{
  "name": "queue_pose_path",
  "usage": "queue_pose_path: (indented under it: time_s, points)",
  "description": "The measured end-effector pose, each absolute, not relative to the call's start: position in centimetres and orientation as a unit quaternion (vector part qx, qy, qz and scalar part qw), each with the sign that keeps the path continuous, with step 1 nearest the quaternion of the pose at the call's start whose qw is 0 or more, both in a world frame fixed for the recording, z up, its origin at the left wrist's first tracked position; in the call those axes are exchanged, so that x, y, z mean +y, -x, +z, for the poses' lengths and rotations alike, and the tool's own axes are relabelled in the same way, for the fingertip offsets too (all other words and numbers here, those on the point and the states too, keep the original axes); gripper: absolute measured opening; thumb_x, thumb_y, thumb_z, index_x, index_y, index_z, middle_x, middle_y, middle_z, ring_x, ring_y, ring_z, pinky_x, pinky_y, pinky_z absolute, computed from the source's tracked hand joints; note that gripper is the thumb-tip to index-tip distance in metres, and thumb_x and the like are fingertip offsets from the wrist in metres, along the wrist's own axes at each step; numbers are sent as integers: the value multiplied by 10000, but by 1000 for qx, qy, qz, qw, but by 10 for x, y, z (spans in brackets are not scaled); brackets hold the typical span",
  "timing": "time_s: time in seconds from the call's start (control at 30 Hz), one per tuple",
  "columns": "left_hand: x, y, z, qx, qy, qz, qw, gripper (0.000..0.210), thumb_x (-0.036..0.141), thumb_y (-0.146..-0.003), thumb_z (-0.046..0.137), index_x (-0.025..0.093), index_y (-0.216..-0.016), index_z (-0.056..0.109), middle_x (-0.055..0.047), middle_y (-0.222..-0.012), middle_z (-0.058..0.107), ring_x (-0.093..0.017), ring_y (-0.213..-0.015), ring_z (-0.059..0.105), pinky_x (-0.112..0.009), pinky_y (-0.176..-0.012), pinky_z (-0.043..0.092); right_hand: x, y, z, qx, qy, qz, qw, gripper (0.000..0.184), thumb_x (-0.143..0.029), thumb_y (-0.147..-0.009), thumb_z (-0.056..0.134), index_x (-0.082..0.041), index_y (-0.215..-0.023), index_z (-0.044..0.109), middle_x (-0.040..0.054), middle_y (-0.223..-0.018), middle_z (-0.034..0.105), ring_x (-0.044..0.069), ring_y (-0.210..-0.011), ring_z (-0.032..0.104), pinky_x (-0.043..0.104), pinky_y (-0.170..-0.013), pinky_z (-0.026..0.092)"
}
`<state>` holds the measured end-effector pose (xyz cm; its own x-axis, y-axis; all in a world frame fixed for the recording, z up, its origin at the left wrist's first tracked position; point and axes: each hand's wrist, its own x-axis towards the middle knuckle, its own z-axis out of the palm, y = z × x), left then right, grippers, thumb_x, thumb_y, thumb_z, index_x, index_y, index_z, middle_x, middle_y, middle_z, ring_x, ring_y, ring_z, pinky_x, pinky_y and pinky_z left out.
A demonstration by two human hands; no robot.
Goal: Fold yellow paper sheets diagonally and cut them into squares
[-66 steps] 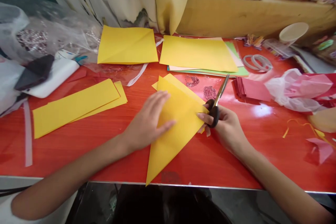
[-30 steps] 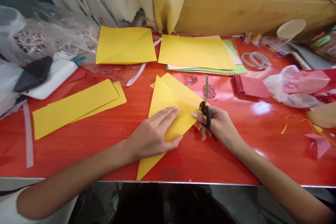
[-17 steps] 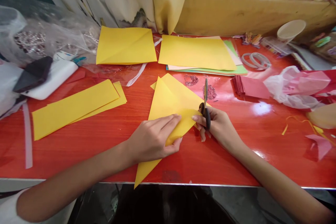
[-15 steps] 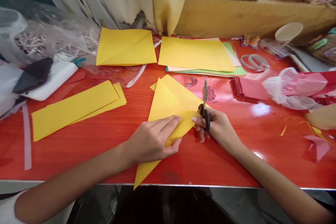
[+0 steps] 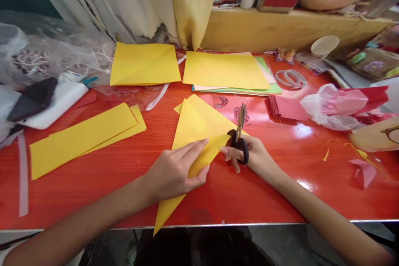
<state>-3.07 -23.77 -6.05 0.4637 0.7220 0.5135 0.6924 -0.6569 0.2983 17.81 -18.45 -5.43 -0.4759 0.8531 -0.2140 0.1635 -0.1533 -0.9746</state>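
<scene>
My left hand [image 5: 176, 171] is closed over the folded sheet of yellow paper [image 5: 190, 131], with the thumb under a lifted flap and the fingers on top. The sheet lies at the front middle of the table, its lower point reaching past the edge. In my right hand [image 5: 257, 156] are black-handled scissors [image 5: 239, 121], their blades pointing up and away from me, nearly together. The fingertips of that hand are beside the flap's right corner; whether they touch it is hard to tell.
Yellow strips [image 5: 84, 139] lie to the left. At the back are a yellow sheet [image 5: 145, 64] and a stack of coloured paper [image 5: 226, 68]. Folded red paper [image 5: 286, 107], a tape roll [image 5: 291, 79] and a paper cup [image 5: 324, 45] are on the right. A dark phone [image 5: 34, 97] sits far left.
The view has shifted slightly. My right fingertips have eased off the flap's corner, and the scissors have tilted a little with their handles turned more toward the camera. My left hand keeps its hold.
</scene>
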Motion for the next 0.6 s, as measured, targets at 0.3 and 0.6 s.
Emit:
queue_pose_path:
  time_s: [0.3,0.6]
  points:
    - [-237,32,-57,427,-842,317,88,466,235,-839,527,90,-1277,460,-136,-1151,648,-188,-1022,643,-294,-829,575,-185,-178,-51,-594,439,619,265,307,-423,-707,708,-175,-637,542,-28,-580,602,68,-356,484,223,-400,391]
    - [-236,33,-54,437,-834,314,117,464,298,-852,538,75,-1257,498,-143,-1138,656,-203,-1022,646,-315,-852,567,-185,-178,-51,-588,443,623,264,277,-384,-690,727,-174,-661,550,-35,-562,605,66,-355,474,220,-387,395]
